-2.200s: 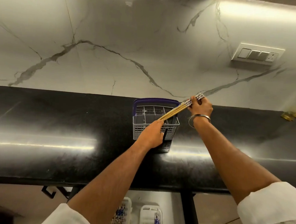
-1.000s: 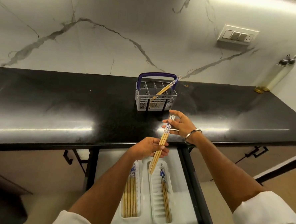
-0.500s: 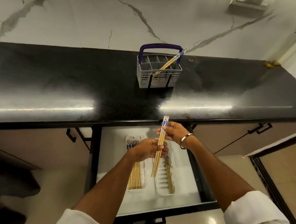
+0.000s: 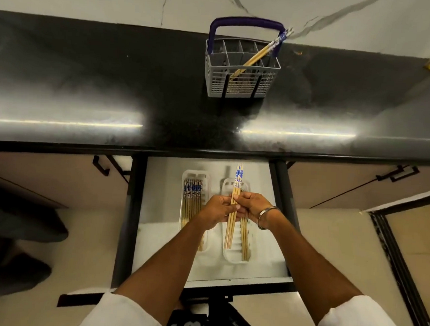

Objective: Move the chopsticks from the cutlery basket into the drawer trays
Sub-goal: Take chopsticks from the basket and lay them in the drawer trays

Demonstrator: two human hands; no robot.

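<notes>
we find both the left hand (image 4: 217, 208) and right hand (image 4: 253, 205) pinching a small bundle of chopsticks (image 4: 233, 209) above the right drawer tray (image 4: 228, 255), placement step underway, next requiring lowering them flat beside those already laid there.

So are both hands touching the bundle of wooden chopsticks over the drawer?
Touching: the head view shows left hand and right hand fingers curled round the wooden chopstick bundle.

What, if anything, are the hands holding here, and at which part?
Both the left hand and the right hand grip a small bundle of chopsticks around its middle, above the right drawer tray.
</notes>
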